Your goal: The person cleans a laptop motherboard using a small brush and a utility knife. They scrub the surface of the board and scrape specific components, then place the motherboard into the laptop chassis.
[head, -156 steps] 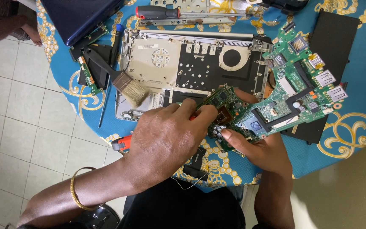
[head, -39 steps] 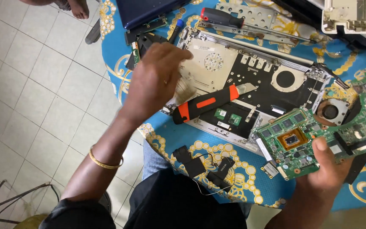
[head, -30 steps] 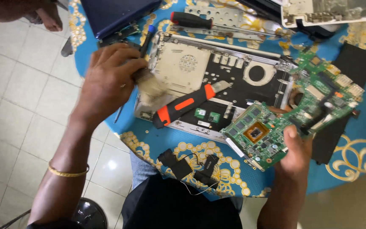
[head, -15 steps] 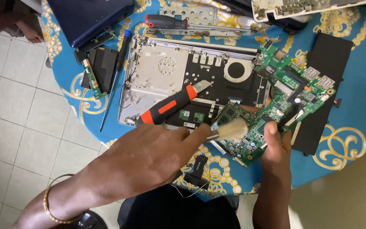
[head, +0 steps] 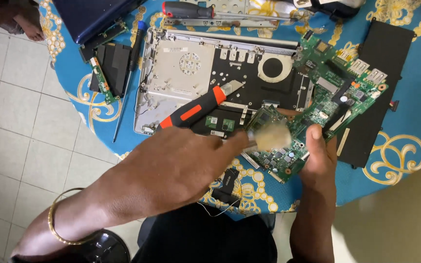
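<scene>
My left hand [head: 171,168] grips a small paintbrush [head: 269,136] whose pale bristles are blurred against a green circuit board [head: 327,102]. My right hand [head: 317,156] holds that board by its near edge, thumb on top, tilted over the blue patterned table [head: 405,160]. An opened laptop base [head: 196,73] lies behind my left hand, with an orange and black utility knife [head: 193,109] resting on it.
A flat black battery [head: 388,63] lies under the board at right. A blue-handled screwdriver [head: 127,73] and a small black part [head: 113,65] lie left of the base. A red-handled screwdriver [head: 191,9] and a dark blue laptop lid [head: 88,14] sit at the back. Another person's foot [head: 25,27] is at top left.
My left hand left the board, picked the brush up from the left side of the laptop base, and brought it onto the circuit board. The knife now lies on the base.
</scene>
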